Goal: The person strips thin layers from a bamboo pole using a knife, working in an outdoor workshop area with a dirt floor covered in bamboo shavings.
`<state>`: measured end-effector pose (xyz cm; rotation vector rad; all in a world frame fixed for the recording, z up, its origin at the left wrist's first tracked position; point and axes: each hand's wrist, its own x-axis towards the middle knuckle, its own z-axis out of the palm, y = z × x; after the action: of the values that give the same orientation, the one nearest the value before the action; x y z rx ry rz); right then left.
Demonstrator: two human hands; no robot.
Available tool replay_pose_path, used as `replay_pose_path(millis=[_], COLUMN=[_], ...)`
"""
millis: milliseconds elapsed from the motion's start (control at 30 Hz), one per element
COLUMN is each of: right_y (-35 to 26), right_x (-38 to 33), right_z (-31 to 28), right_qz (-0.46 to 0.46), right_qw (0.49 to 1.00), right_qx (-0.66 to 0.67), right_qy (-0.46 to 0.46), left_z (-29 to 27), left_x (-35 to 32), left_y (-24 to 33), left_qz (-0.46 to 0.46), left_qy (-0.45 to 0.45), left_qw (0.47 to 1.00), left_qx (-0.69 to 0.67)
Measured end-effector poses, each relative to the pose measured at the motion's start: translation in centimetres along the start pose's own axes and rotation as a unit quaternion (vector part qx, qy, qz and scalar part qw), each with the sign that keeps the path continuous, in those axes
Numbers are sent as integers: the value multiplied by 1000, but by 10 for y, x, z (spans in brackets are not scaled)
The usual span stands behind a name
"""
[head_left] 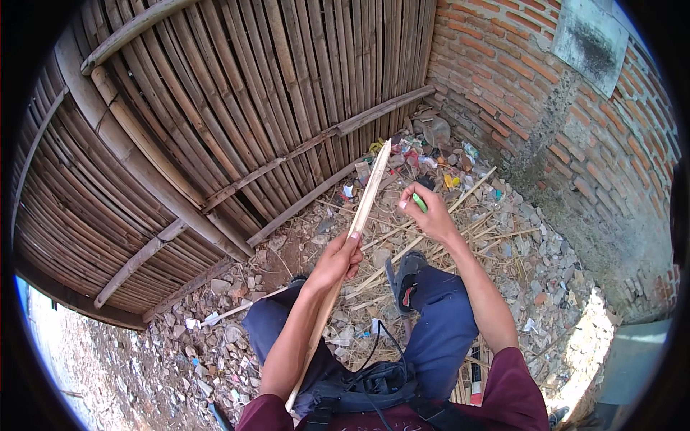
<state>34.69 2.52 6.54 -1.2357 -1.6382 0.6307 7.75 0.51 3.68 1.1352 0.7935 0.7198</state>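
1 left hand [336, 261] closed round a long pale strip [371, 188], 1 right hand [433, 217] curled round a small green object [419, 202]

A slatted wall [237, 86] stands left, a brick wall [496, 86] right. Between them, the left hand [334, 262] holds a strip [370, 190] above rubble [233, 334].

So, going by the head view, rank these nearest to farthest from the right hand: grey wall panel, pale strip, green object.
1. Green object: held in the right hand.
2. Pale strip: to its left, in the left hand.
3. Grey panel: farthest, upper right on the brick wall.
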Motion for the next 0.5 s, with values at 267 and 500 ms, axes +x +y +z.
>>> replay_pose_path(millis=[267, 500], right_y=[-38, -30], right_x=[-14, -11], right_z=[15, 16], right_qz=[-51, -54], right_qw=[983, 975], right_qx=[-146, -186], right_qy=[-102, -108], left_z=[1, 1], left_x=[-8, -13], left_y=[18, 21], left_qz=[-48, -67], left_qy=[-34, -76], left_qw=[994, 987], left_qx=[-91, -126])
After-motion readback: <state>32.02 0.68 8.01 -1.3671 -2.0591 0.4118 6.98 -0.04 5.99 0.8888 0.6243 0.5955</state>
